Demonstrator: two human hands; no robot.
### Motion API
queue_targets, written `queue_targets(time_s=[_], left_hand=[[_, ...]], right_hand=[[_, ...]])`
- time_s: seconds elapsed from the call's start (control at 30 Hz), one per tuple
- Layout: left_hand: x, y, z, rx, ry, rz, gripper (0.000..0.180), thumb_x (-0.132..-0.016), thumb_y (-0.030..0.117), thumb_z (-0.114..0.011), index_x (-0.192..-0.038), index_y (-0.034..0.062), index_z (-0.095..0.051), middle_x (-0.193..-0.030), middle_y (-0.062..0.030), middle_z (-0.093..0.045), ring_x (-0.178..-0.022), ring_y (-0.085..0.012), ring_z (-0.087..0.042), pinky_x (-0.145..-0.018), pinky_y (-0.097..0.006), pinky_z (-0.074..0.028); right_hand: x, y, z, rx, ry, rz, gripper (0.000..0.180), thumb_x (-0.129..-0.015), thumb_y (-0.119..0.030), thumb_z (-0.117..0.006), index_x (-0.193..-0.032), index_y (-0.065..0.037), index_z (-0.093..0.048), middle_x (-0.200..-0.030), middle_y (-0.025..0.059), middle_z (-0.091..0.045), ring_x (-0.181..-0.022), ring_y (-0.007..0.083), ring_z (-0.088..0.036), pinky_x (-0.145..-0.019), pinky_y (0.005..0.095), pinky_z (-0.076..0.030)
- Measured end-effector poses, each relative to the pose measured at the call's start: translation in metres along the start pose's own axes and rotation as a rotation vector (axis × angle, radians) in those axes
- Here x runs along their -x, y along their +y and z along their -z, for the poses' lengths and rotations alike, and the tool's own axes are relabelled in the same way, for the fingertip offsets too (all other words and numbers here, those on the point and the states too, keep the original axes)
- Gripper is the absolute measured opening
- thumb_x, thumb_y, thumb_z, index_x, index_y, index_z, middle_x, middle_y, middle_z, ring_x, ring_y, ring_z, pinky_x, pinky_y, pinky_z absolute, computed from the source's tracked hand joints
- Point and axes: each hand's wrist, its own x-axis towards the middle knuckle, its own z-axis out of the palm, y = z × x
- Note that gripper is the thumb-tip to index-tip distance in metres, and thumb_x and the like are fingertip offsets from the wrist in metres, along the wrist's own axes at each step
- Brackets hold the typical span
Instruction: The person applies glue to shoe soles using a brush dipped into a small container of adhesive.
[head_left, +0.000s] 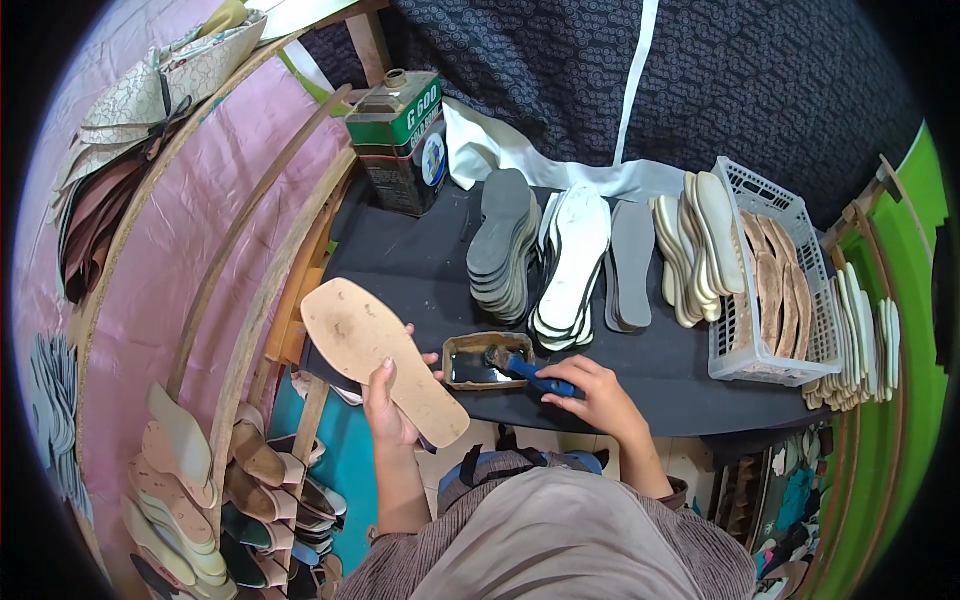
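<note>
My left hand grips a tan insole near its narrower end, thumb on top and fingers underneath. The insole is tilted, its broad end up and to the left, with a dark smudge on its face. In my right hand is a brush with a blue handle. The brush's dark head dips into a small rectangular tub at the table's front edge. Dark, shiny liquid lies in the tub, whose rim is crusted brown. The insole's underside is hidden.
Stacks of dark grey insoles, white insoles, grey insoles and cream insoles line the dark table. A white plastic basket holds brown soles. Behind stands a green and black metal can. Shoe racks flank the left.
</note>
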Motion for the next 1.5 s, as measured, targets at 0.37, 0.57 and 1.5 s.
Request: queue_targets(time_s=[0.37,0.57,1.5], left_hand=[[0.004,-0.011,-0.001,-0.011,-0.292,0.111,0.09,-0.083,0.073,-0.006,-0.128,0.0025,-0.039,-0.113,-0.0223,-0.056,-0.07,-0.0275,-0.061,-0.06,-0.035,-0.051],[0.001,-0.013,-0.004,0.051,-0.34,0.109,0.093,-0.082,0.074,-0.003,-0.128,0.0022,-0.04,-0.11,-0.0229,-0.057,-0.07,-0.0276,-0.061,-0.06,-0.034,-0.05],[0.015,-0.042,-0.018,-0.13,-0.558,0.206,0.09,-0.086,0.069,-0.003,-0.126,-0.0024,-0.043,-0.11,-0.0185,-0.059,-0.08,-0.025,-0.061,-0.069,-0.033,-0.05]], right_hand=[[-0.006,-0.009,-0.014,0.016,0.185,0.247,0.026,-0.071,-0.003,-0.07,-0.096,-0.009,-0.067,-0.08,0.0077,-0.062,-0.07,0.0222,-0.062,-0.061,0.0304,-0.051],[-0.006,-0.019,-0.003,0.007,0.281,0.235,0.024,-0.066,-0.012,-0.076,-0.088,-0.007,-0.068,-0.075,0.0073,-0.062,-0.065,0.0213,-0.061,-0.058,0.0284,-0.049],[-0.044,-0.053,0.004,-0.009,0.542,0.714,0.02,-0.073,-0.008,-0.073,-0.091,-0.005,-0.065,-0.1,0.0182,-0.06,-0.077,0.027,-0.064,-0.063,0.0328,-0.054]])
